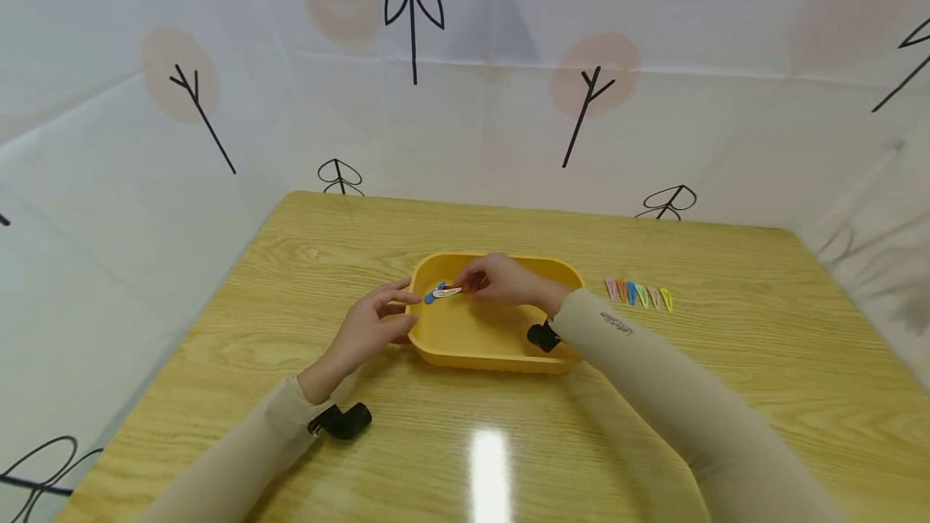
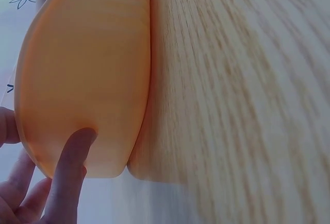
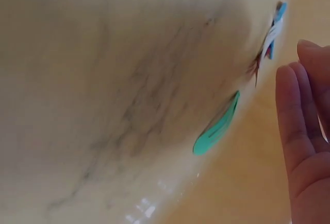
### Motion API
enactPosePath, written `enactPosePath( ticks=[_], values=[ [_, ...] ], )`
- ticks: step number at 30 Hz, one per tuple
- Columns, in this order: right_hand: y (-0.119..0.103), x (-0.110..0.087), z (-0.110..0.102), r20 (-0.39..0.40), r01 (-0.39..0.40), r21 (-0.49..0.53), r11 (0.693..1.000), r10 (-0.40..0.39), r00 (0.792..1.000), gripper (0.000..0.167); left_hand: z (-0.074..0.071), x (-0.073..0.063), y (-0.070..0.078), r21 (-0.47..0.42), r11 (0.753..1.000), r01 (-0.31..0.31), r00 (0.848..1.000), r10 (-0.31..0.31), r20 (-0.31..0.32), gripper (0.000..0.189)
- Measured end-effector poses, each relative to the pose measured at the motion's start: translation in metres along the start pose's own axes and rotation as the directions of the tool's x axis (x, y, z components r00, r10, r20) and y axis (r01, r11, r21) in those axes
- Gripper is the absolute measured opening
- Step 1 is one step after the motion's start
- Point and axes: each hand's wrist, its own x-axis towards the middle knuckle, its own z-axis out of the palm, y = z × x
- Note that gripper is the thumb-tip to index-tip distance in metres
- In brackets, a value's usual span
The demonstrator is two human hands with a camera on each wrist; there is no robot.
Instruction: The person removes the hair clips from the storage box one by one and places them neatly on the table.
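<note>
Tray: the yellow tray sits on the wooden surface, between your hands.
Left hand: your left hand steadies its left end — fingers spread, thumb against the outer wall.
Right hand: your right hand reaches inside, fingers nearly straight and drawn close to the thumb; no clip shows between them, though you can't tell whether they touch one.
Clips inside: blue, white and red clips overlap at the left end, just beside your right fingertips; a green clip lies apart.
Clips outside: a row of six clips lies right of the tray.
Handling: work low and lightly — thin clips probably snag where they overlap.
</note>
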Motion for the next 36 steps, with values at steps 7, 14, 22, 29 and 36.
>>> enactPosePath(
  ticks=[7, 14, 22, 29, 36],
  values=[
    [0.006, 0.012, 0.008, 0.017, 0.049, -0.044, 0.998, -0.048, 0.999, 0.026, 0.0, -0.001, 0.001, -0.017, 1.0, -0.01, 1.0, 0.01, 0.005, 0.032],
    [0.004, 0.018, 0.011, 0.06, 0.046, -0.101, 0.994, -0.04, 0.997, 0.032, 0.0, -0.002, 0.001, -0.005, 1.0, 0.002, 1.0, -0.002, -0.002, 0.031],
    [0.006, 0.021, 0.015, 0.094, 0.049, -0.147, 0.988, -0.035, 0.995, 0.033, 0.001, 0.0, 0.001, 0.0, 1.0, 0.006, 1.0, -0.006, 0.002, 0.031],
    [0.005, 0.022, 0.017, 0.071, 0.037, -0.161, 0.986, -0.026, 0.997, 0.029, 0.001, -0.001, 0.002, -0.001, 1.0, 0.01, 1.0, -0.01, -0.006, 0.031],
    [0.004, 0.022, 0.018, 0.098, 0.021, -0.135, 0.991, -0.007, 0.995, 0.031, 0.001, -0.001, 0.002, -0.006, 1.0, 0.0, 1.0, 0.0, -0.002, 0.031]
  ],
)
